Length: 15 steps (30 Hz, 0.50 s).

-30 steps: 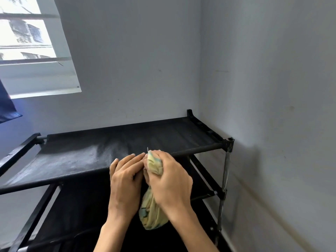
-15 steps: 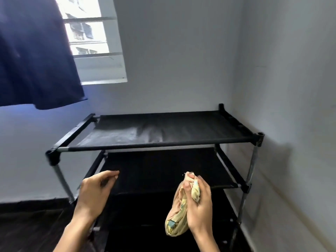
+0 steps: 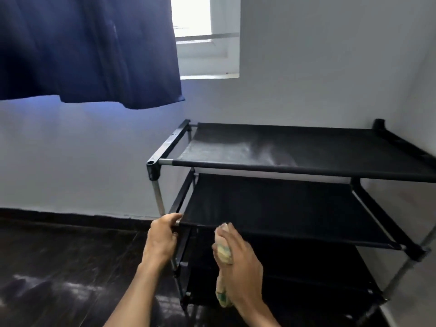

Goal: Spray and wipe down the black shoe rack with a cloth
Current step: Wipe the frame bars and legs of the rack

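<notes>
**Hands at the second tier of the rack: risks and hand poses**

Head view. The black fabric-and-tube shoe rack [image 3: 295,208] stands in a room corner, its right end close against the side wall. Three fabric tiers show; the top tier [image 3: 295,147] carries a pale, streaked patch near its middle, which may be spray or dust. No spray bottle is in view.

Risks, as judged from this view. The rack looks light, with thin metal posts and slung fabric; a hard push of the cloth along the second tier [image 3: 283,206] could slide or rock the frame, or pull the fabric sleeve along its front bar. The left hand at the corner appears placed to guard against this; if it lets go, the frame may shift toward the wall. The bunched cloth offers only a small wiping face, so streaks could be left. The dark wooden floor [image 3: 59,267] shows pale smears, possibly wet, which could be slippery.

Hand poses. The left hand [image 3: 162,239] reaches forward with knuckles up, its fingers curled over the left front corner of the second tier, gripping the bar end. The right hand [image 3: 236,256] holds the pale yellow patterned cloth [image 3: 224,250] in a closed fist, fingers wrapped round the wad, one end pointing at the tier's front edge and the tail hanging below the wrist. The cloth is just beside that edge; contact cannot be told.

A dark blue curtain [image 3: 89,48] hangs beside the window [image 3: 207,36].
</notes>
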Motion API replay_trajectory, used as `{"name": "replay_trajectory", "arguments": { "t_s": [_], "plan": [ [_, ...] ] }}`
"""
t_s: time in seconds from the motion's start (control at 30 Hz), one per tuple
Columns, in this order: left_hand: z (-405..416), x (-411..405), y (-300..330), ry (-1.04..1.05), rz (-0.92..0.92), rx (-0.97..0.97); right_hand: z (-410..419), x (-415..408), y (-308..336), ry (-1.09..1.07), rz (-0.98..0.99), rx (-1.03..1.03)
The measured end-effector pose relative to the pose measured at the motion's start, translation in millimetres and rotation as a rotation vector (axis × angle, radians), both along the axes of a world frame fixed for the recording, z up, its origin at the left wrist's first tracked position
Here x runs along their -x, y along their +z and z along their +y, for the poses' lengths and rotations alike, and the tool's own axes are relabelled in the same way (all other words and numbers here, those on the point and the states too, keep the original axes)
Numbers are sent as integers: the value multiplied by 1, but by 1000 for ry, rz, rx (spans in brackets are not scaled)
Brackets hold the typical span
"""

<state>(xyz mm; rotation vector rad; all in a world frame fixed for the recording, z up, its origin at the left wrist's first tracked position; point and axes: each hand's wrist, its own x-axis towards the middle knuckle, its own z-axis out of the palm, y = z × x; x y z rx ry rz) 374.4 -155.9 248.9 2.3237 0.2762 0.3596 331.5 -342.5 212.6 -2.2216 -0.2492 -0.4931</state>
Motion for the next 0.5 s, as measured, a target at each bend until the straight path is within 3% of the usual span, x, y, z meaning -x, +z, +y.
{"name": "replay_trajectory", "arguments": {
  "t_s": [0.1,0.27,0.5],
  "plan": [
    [3,-2,0,9,-17,0,41,-21,6,27,-163,222],
    [-2,-1,4,23,-1,-115,77,-43,2,31,-159,430],
    [-2,-4,10,19,19,-229,50,-32,6,-268,78,228]
  ]
}}
